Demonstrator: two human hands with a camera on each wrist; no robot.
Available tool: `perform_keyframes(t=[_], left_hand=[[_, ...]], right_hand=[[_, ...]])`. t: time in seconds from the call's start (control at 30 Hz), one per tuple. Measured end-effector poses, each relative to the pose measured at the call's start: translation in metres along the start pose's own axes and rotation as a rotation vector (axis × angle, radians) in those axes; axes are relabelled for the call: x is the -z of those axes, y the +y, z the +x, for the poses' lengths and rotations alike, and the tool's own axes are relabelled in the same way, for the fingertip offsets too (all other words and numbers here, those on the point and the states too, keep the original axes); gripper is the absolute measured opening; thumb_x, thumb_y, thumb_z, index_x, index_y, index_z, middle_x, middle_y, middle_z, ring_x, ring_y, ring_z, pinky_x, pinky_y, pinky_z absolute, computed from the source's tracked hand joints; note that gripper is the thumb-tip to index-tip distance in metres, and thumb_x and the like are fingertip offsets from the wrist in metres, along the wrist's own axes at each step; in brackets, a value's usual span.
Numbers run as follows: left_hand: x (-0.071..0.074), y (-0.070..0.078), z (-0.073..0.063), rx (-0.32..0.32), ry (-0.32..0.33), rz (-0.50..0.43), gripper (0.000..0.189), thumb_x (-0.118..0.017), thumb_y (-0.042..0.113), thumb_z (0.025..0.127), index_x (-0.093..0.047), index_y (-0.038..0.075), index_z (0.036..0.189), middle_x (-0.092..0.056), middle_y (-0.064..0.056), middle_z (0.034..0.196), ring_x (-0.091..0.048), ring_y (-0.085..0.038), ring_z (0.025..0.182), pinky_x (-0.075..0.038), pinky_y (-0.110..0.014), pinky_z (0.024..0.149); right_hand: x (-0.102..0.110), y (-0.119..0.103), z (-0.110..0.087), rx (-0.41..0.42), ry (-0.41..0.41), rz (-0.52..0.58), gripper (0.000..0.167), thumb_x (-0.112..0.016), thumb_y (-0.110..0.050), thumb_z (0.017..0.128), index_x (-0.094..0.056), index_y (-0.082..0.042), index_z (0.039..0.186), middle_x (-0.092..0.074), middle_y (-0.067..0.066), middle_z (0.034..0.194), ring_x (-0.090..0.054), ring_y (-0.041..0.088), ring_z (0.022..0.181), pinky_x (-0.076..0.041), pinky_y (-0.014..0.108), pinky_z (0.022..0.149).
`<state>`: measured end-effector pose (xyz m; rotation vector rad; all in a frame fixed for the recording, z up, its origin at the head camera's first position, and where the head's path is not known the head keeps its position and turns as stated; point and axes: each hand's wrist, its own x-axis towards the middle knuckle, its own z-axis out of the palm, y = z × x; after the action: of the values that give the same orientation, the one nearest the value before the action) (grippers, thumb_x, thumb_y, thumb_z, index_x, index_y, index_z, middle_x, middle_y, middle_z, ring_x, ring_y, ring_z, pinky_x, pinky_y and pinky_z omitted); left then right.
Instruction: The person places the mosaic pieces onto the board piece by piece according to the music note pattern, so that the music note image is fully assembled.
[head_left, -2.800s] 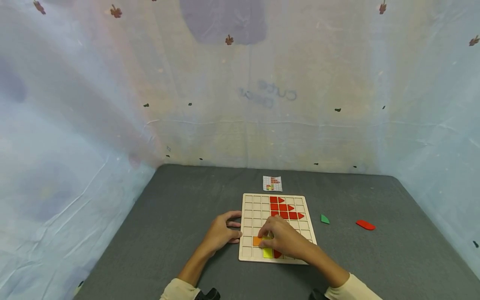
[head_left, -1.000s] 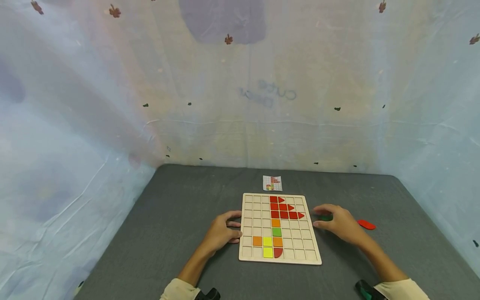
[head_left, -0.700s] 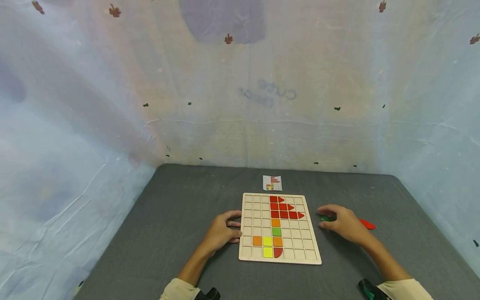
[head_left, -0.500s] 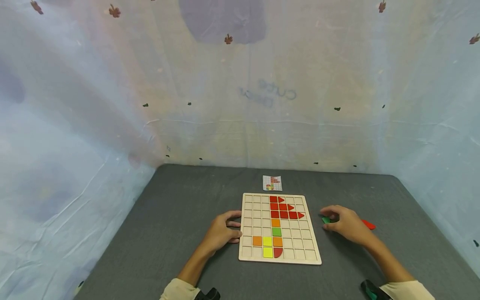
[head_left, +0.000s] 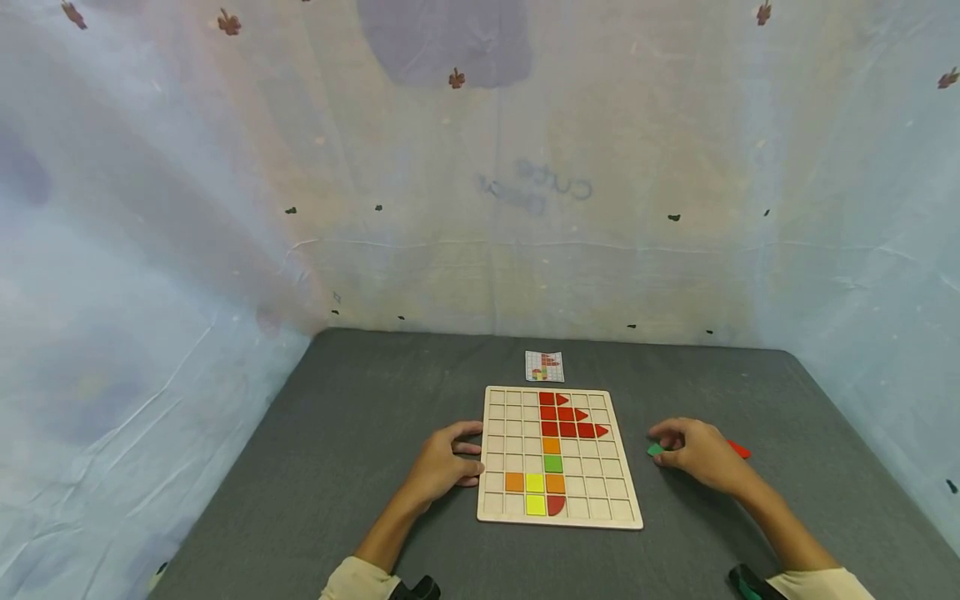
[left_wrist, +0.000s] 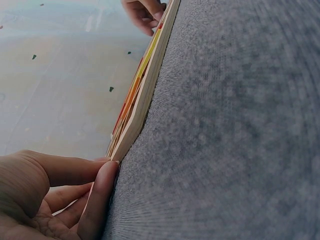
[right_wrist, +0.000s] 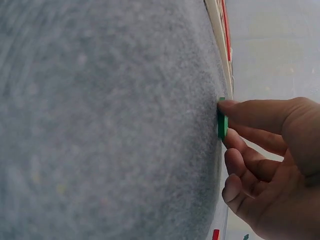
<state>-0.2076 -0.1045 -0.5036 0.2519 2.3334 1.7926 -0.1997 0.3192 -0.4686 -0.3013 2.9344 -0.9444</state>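
Observation:
A pale wooden grid board [head_left: 600, 467] lies on the grey table, with red, orange, yellow and green flat pieces set in some of its squares. My left hand [head_left: 438, 468] rests against the board's left edge, thumb and fingertips touching it. Right of the board, my right hand [head_left: 705, 457] holds a small green quarter-round piece [head_left: 655, 449] between thumb and fingers. In the right wrist view this green piece [right_wrist: 222, 120] is seen edge-on at the fingertips, close to the cloth. A red piece [head_left: 739, 449] lies behind the right hand, partly hidden by it.
A small printed card [head_left: 544, 367] with a coloured grid pattern lies beyond the board's far edge. Grey cloth [head_left: 390, 383] covers the table, and a pale patterned curtain [head_left: 480, 208] stands behind and at both sides.
My right hand has left the board and reached the green piece, which has since turned and shifted slightly toward me. More red, orange and green pieces on the board are uncovered. My left hand stays put.

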Motion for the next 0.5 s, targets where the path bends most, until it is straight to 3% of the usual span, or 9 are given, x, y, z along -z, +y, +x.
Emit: perform_keyframes(t=[0.3, 0.5], left_hand=[[-0.0001, 0.0001, -0.0002, -0.001, 0.001, -0.005, 0.066, -0.079, -0.007, 0.084, -0.061, 0.001, 0.146, -0.071, -0.02, 0.118, -0.075, -0.022, 0.095, -0.067, -0.035, 0.067], [-0.0001, -0.0002, 0.0002, 0.001, 0.005, -0.001, 0.065, -0.08, -0.007, 0.084, -0.061, 0.002, 0.146, -0.072, -0.019, 0.117, -0.075, -0.023, 0.096, -0.067, -0.035, 0.067]], right_hand=[[0.0014, 0.0009, -0.0015, -0.039, -0.043, 0.013, 0.031, -0.088, -0.013, 0.084, -0.079, -0.001, 0.111, -0.067, 0.001, 0.091, -0.058, 0.015, 0.078, -0.048, 0.024, 0.061], [0.0026, 0.0029, -0.0022, -0.01, -0.055, 0.01, 0.025, -0.086, -0.011, 0.086, -0.08, -0.001, 0.108, -0.067, -0.001, 0.087, -0.056, 0.01, 0.074, -0.048, 0.024, 0.059]])
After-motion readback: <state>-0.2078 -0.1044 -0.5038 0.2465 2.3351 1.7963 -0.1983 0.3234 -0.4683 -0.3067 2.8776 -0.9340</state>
